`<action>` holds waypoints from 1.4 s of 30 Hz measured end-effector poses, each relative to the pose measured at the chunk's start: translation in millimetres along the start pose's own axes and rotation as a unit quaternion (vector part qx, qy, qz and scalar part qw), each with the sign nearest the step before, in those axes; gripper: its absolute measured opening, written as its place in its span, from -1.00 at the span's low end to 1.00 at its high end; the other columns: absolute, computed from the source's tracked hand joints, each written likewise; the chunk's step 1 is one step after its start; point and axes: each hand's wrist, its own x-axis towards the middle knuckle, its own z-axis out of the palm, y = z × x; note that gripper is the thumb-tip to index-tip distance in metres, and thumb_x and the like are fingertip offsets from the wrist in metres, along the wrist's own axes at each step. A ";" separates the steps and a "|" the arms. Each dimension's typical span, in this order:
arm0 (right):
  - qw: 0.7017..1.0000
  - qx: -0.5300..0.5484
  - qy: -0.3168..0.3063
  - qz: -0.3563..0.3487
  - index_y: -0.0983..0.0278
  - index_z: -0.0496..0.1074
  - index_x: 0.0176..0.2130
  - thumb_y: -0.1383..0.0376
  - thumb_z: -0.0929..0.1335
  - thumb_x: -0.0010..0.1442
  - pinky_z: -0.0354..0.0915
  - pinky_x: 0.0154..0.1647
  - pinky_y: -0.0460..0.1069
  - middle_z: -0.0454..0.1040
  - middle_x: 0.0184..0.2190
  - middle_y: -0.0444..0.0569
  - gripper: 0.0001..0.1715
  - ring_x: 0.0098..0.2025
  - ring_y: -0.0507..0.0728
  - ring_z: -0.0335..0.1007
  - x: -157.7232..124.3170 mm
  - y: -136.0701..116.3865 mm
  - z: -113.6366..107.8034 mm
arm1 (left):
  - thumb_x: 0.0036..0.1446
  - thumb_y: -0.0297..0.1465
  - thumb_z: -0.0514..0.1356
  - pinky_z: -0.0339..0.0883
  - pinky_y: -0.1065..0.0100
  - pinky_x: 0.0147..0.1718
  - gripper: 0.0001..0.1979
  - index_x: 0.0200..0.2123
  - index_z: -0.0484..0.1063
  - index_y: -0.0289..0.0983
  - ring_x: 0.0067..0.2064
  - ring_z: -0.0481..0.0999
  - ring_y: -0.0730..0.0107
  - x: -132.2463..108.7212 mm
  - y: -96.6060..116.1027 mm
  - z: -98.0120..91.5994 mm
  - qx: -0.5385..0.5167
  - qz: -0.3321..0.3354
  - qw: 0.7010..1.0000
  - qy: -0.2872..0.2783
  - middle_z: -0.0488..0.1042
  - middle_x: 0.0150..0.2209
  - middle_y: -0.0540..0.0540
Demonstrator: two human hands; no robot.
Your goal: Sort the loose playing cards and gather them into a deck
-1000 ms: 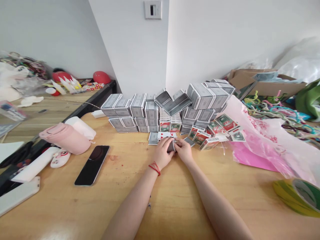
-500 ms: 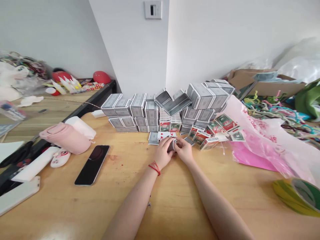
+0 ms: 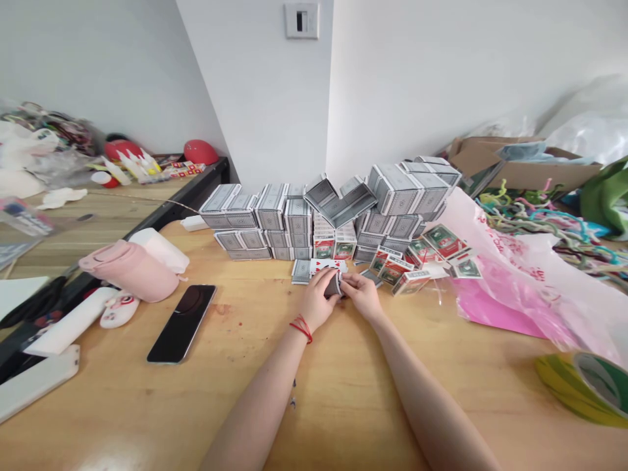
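Observation:
Between my two hands is a small piece of folded playing cards, grey-backed, partly covered by fingers. My left hand is closed round its left side, a red string bracelet on the wrist. The fingers of my right hand pinch its right edge. Just beyond lie a face-up card with red hearts and a pile of grey-backed cards. Behind them stands a row of blocks made from folded cards. Two red-and-green card boxes show in the middle of that row.
Several card boxes lie to the right, beside pink and white plastic bags. A roll of yellow-green tape is at the right edge. On the left are a black-screened phone, a pink bottle and a white mouse.
Both hands stay in nearly the same place. My right fingers have shifted slightly to the right along the folded cards, whose grey side shows a little more.

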 end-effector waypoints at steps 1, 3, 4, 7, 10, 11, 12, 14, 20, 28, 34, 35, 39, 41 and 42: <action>1.000 -0.001 0.000 0.000 0.31 0.41 -0.30 0.14 0.40 -0.19 0.33 -0.29 0.04 0.50 -0.39 0.02 -0.58 -0.31 0.19 0.43 -0.1 -0.1 -0.2 | -0.12 -0.56 0.14 0.11 0.10 0.05 -0.42 0.03 0.14 -0.19 0.10 0.16 0.25 0.0 -0.1 0.1 0.000 0.000 1.000 -0.001 0.18 0.07 -0.13; 1.000 -0.002 -0.002 -0.001 0.31 0.41 -0.30 0.14 0.40 -0.18 0.33 -0.31 0.03 0.50 -0.40 0.01 -0.59 -0.33 0.17 0.43 -0.3 -0.2 -0.6 | -0.12 -0.56 0.14 0.10 0.11 0.06 -0.42 0.03 0.14 -0.19 0.10 0.15 0.26 -0.1 -0.2 0.1 -0.001 0.001 1.000 -0.003 0.17 0.07 -0.12; 1.000 -0.002 -0.005 -0.003 0.31 0.41 -0.30 0.15 0.40 -0.18 0.32 -0.31 0.02 0.50 -0.40 0.01 -0.60 -0.33 0.17 0.43 -0.5 -0.4 -0.8 | -0.12 -0.56 0.15 0.09 0.12 0.06 -0.42 0.03 0.14 -0.19 0.10 0.15 0.26 -0.1 -0.3 0.0 -0.001 0.002 1.000 -0.003 0.17 0.07 -0.12; 1.000 -0.004 -0.011 -0.003 0.32 0.41 -0.30 0.14 0.40 -0.17 0.32 -0.30 0.02 0.50 -0.39 0.02 -0.59 -0.32 0.17 0.42 -0.9 -1.0 -1.2 | -0.12 -0.56 0.15 0.10 0.11 0.06 -0.42 0.03 0.14 -0.18 0.10 0.16 0.26 -0.2 -0.7 -0.1 -0.002 0.004 1.000 -0.004 0.18 0.07 -0.12; 1.000 -0.010 -0.010 0.003 0.31 0.40 -0.30 0.11 0.40 -0.19 0.32 -0.32 0.03 0.50 -0.39 0.03 -0.56 -0.33 0.18 0.42 -0.9 -0.9 -1.0 | -0.13 -0.56 0.16 0.10 0.09 0.05 -0.41 0.03 0.15 -0.18 0.10 0.16 0.24 -0.2 -0.9 -0.2 -0.001 0.003 1.000 -0.007 0.18 0.07 -0.13; 1.000 -0.012 -0.008 0.003 0.31 0.40 -0.31 0.10 0.40 -0.19 0.32 -0.34 0.02 0.50 -0.40 0.03 -0.55 -0.34 0.18 0.42 -0.8 -0.7 -0.9 | -0.13 -0.56 0.15 0.10 0.09 0.06 -0.41 0.03 0.15 -0.18 0.10 0.16 0.25 -0.2 -0.9 -0.2 -0.001 0.003 1.000 -0.008 0.19 0.07 -0.12; 1.000 -0.012 -0.006 0.004 0.31 0.40 -0.32 0.10 0.40 -0.20 0.32 -0.36 0.02 0.50 -0.41 0.02 -0.56 -0.35 0.17 0.42 -0.7 -0.3 -0.7 | -0.12 -0.56 0.15 0.09 0.09 0.06 -0.42 0.03 0.15 -0.18 0.10 0.15 0.25 -0.2 -0.9 -0.1 0.001 0.005 1.000 -0.010 0.19 0.07 -0.12; 1.000 -0.014 0.001 0.008 0.31 0.40 -0.34 0.09 0.40 -0.20 0.31 -0.42 0.00 0.50 -0.44 0.01 -0.57 -0.41 0.15 0.42 -0.5 0.3 -0.5 | -0.11 -0.57 0.13 0.09 0.09 0.06 -0.42 0.03 0.15 -0.18 0.10 0.15 0.26 -0.1 -0.8 0.0 0.003 0.010 1.000 -0.013 0.19 0.07 -0.12; 0.999 -0.012 0.032 0.027 0.30 0.38 -0.44 0.14 0.41 -0.23 0.25 -0.56 -0.05 0.47 -0.55 -0.06 -0.66 -0.58 0.07 0.34 0.2 1.1 0.5 | -0.13 -0.58 0.14 0.08 0.10 0.07 -0.42 0.03 0.16 -0.17 0.11 0.14 0.26 -0.4 -1.0 0.1 0.006 0.026 0.999 -0.017 0.20 0.06 -0.10; 0.993 -0.083 0.080 -0.005 0.28 0.27 -0.61 0.20 0.39 -0.19 0.07 -0.70 -0.12 0.29 -0.73 -0.18 -0.75 -0.71 -0.02 0.15 -0.4 0.3 1.7 | -0.12 -0.51 0.17 0.07 0.12 0.08 -0.42 0.03 0.14 -0.17 0.10 0.15 0.27 -2.1 3.1 0.5 0.016 0.036 0.999 -0.034 0.20 0.05 -0.10; 0.990 -0.111 0.081 -0.026 0.29 0.33 -0.59 0.17 0.36 -0.14 0.12 -0.68 -0.11 0.33 -0.70 -0.15 -0.77 -0.67 0.00 0.19 0.0 1.8 0.8 | -0.13 -0.51 0.18 0.09 0.09 0.05 -0.42 0.03 0.15 -0.18 0.06 0.18 0.23 -1.3 5.5 1.5 0.036 0.038 0.998 -0.024 0.24 0.00 -0.12; 0.990 -0.116 0.074 -0.030 0.30 0.36 -0.56 0.16 0.34 -0.12 0.15 -0.65 -0.11 0.37 -0.66 -0.12 -0.76 -0.64 0.02 0.23 0.3 2.2 0.3 | -0.13 -0.51 0.18 0.10 0.09 0.04 -0.42 0.03 0.15 -0.18 0.05 0.18 0.22 -1.0 5.0 1.9 0.042 0.035 0.998 -0.018 0.23 0.00 -0.12; 0.990 -0.129 0.040 -0.035 0.34 0.44 -0.44 0.09 0.29 -0.05 0.26 -0.51 -0.07 0.46 -0.53 -0.04 -0.64 -0.50 0.09 0.36 1.4 2.5 -1.4 | -0.13 -0.51 0.18 0.11 0.11 0.03 -0.42 0.02 0.15 -0.20 0.04 0.18 0.21 -0.9 1.4 3.5 0.071 0.009 0.997 0.011 0.22 0.00 -0.13; 0.993 -0.108 0.017 -0.035 0.34 0.45 -0.38 0.10 0.30 -0.06 0.29 -0.44 -0.05 0.49 -0.48 -0.03 -0.64 -0.42 0.12 0.40 1.3 2.4 -1.0 | -0.12 -0.48 0.18 0.13 0.13 0.01 -0.43 0.02 0.15 -0.20 0.02 0.20 0.22 -1.3 -0.4 4.0 0.081 0.004 0.997 0.019 0.23 -0.02 -0.13; 0.995 -0.089 0.003 -0.033 0.33 0.44 -0.35 0.12 0.32 -0.08 0.30 -0.40 -0.04 0.49 -0.45 -0.02 -0.64 -0.38 0.14 0.41 1.1 2.4 -0.4 | -0.11 -0.47 0.18 0.14 0.13 0.00 -0.44 0.02 0.15 -0.20 0.00 0.21 0.22 -1.6 -1.0 4.1 0.086 0.005 0.996 0.021 0.23 -0.03 -0.13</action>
